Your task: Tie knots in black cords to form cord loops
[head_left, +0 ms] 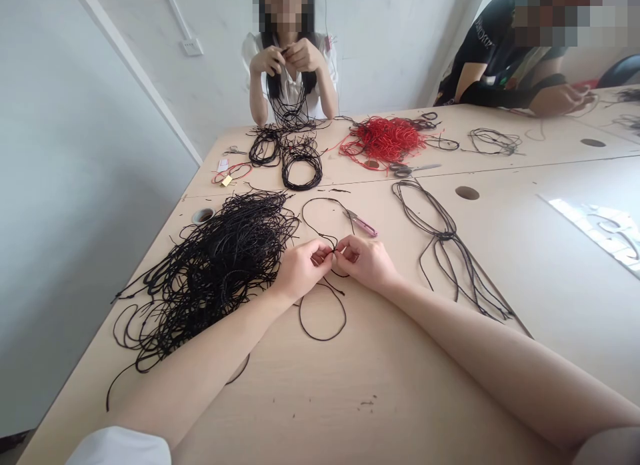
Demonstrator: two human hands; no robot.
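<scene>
Between both hands' pinched fingers (327, 253), a black cord (320, 225) knot hides.

Black cord (320, 332): thin, one length, pinched mid-span above the table. One loop arcs away toward the far side, another lies flat on the wood nearer the wearer. Short ends trail beside.

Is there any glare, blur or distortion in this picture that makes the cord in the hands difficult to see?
Head view: a bright window reflection glares on the table's right side; edges bend from the wide lens; the thin black cord between left hand and right hand stays fairly sharp.
</scene>
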